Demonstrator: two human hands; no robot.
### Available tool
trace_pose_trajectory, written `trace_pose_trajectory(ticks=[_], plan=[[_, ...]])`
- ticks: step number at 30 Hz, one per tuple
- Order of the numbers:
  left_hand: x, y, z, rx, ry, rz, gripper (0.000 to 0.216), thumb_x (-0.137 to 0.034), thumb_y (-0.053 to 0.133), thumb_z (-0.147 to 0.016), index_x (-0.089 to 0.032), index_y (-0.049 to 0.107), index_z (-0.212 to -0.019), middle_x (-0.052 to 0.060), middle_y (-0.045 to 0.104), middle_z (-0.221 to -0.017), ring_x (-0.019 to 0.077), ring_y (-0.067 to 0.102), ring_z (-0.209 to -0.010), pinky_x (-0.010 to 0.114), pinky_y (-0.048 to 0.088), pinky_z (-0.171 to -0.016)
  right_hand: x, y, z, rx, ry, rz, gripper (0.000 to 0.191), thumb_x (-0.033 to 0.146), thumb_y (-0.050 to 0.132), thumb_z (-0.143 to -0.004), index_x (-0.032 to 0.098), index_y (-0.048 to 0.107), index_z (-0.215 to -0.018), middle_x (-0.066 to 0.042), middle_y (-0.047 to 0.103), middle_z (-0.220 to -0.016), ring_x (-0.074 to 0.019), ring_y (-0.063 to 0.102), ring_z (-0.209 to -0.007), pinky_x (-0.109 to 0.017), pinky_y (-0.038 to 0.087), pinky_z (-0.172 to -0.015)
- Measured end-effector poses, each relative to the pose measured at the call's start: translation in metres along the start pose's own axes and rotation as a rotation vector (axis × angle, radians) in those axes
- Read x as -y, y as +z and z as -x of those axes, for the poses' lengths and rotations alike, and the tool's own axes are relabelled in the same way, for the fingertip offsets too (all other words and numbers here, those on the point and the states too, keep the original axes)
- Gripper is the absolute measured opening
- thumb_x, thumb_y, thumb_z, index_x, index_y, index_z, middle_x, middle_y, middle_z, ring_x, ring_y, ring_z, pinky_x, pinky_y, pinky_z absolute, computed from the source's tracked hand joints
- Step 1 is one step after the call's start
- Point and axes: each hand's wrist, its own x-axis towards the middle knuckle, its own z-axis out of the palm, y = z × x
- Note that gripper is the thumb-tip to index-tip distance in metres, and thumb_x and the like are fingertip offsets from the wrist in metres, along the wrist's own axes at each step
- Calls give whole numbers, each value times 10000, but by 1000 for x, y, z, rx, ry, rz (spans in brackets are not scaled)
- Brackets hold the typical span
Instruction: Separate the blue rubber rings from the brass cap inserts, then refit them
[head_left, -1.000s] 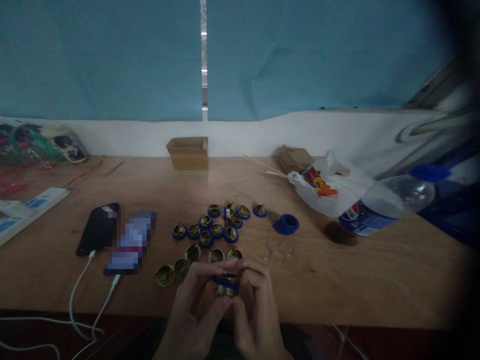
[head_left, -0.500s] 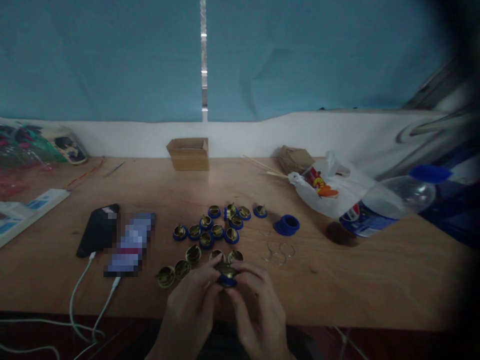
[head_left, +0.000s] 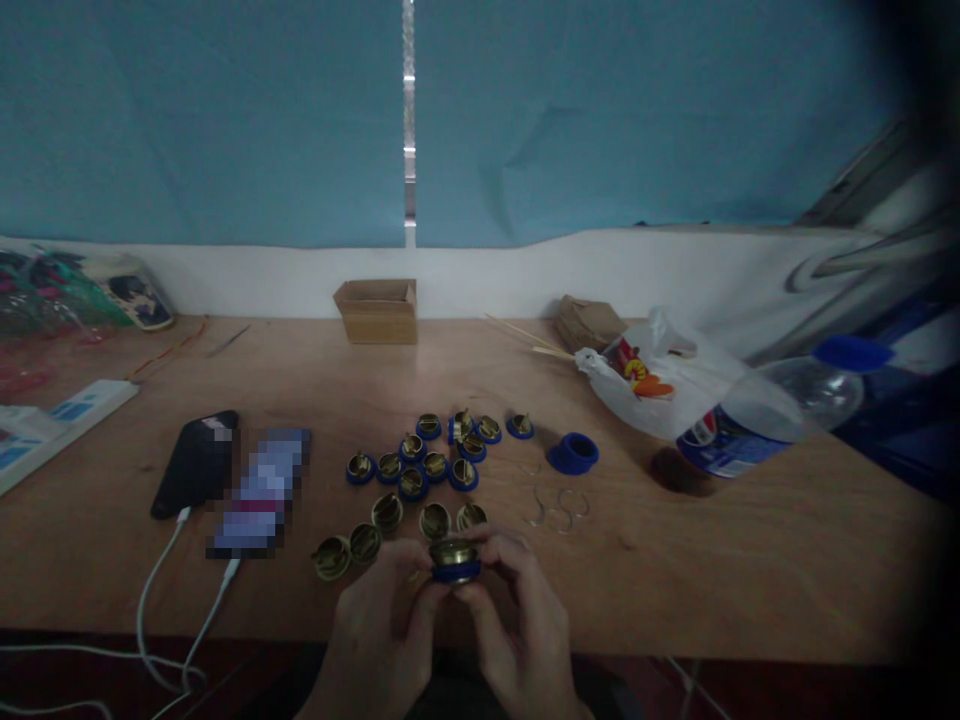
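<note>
Both hands meet at the near edge of the wooden table [head_left: 675, 560]. My left hand [head_left: 382, 625] and my right hand [head_left: 514, 615] pinch one small round brass cap with a blue ring [head_left: 454, 560] between their fingertips, its open side up. Just beyond lie several bare brass caps [head_left: 388, 512]. Farther back sit several brass caps fitted with blue rings [head_left: 435, 455]. A stack of loose blue rings [head_left: 574, 452] rests to the right, with a few thin wire hooks [head_left: 559, 505] in front of it.
Two phones [head_left: 196, 462] on white charging cables [head_left: 161, 590] lie at the left. A small cardboard box [head_left: 377, 310] stands at the back by the wall. A plastic bag [head_left: 652, 375] and a tilted water bottle [head_left: 765, 415] are on the right.
The hands turned the cap over: its blue ring was on top, and now sits underneath with the brass opening facing up. The hands rose slightly toward the table.
</note>
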Motion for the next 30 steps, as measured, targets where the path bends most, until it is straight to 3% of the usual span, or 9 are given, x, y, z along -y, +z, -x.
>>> trace_pose_trajectory(ticks=[6, 11, 16, 20, 22, 25, 30], plan=[[-2, -2, 0, -21, 73, -16, 286, -78, 656, -770, -261, 530, -949, -30, 703, -775, 146, 724, -660, 185, 567, -640, 4, 0, -1, -17, 61, -118, 114, 137, 527, -910, 245, 520, -946, -49, 614, -1006, -180, 637, -949, -288, 536, -813], [-1, -4, -1, -15, 19, -2, 308, -41, 592, -784, -261, 504, -980, -19, 707, -828, 155, 727, -732, 202, 556, -656, 11, -5, -10, 98, 250, -431, 151, 290, 559, -934, 281, 533, -1083, -36, 612, -1039, -171, 642, -969, -282, 540, -831], [-3, -4, -7, 149, 2, 74, 275, -2, 533, -778, -250, 495, -889, 9, 702, -935, 170, 703, -849, 247, 541, -737, 9, -14, -18, 122, 381, -466, 81, 316, 556, -940, 261, 568, -998, -24, 629, -925, -168, 644, -887, -290, 544, -794], [-6, -2, -8, 173, 29, 99, 260, -9, 556, -785, -243, 510, -890, 26, 659, -971, 181, 682, -901, 272, 530, -781, 9, -18, -20, 113, 366, -439, 107, 339, 586, -916, 235, 610, -919, -16, 620, -840, -170, 628, -798, -277, 538, -709], [-6, -2, -8, 165, 20, 79, 263, -5, 581, -776, -240, 523, -880, 35, 630, -1020, 185, 672, -937, 286, 525, -810, 8, -15, -20, 70, 381, -420, 147, 346, 596, -909, 220, 617, -835, -1, 602, -785, -155, 599, -738, -249, 514, -662], [-6, -2, -8, 143, 15, 74, 242, -22, 631, -777, -233, 537, -851, 37, 618, -1049, 186, 670, -949, 295, 525, -829, 5, -6, -19, -100, 499, -458, 186, 368, 615, -897, 213, 599, -796, 18, 581, -735, -140, 578, -688, -229, 494, -623], [-4, 1, -4, 141, -65, 187, 192, -91, 690, -784, -218, 546, -771, -5, 674, -829, 153, 684, -774, 250, 535, -718, -4, 7, -18, -387, 716, -617, 238, 442, 626, -870, 218, 558, -830, -7, 628, -782, -168, 630, -659, -276, 527, -582]])
